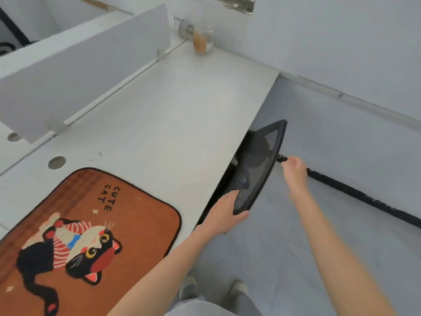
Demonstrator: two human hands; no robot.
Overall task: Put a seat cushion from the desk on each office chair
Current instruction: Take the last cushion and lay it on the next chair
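- Clearly, our seat cushion (pixel 91 236) looks soft, light and floppy, so we would lift it by two opposite edges.
- It is a flat orange mat with a black cat, lying on the desk (pixel 177 106) at about 8 o'clock.
- Our left hand (pixel 224 212) grips the mesh back of the office chair (pixel 257 169), tucked under the desk at 3 o'clock.
- Our right hand (pixel 293 168) hangs loosely curled and empty just beside the chair back.

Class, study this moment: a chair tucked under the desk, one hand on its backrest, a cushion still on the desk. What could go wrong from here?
1. Only the left hand grips the chair; pulled by one corner, it may swing and knock the desk.
2. The right hand hovers empty.
3. The cushion lies at the desk's edge; an arm might brush it off.
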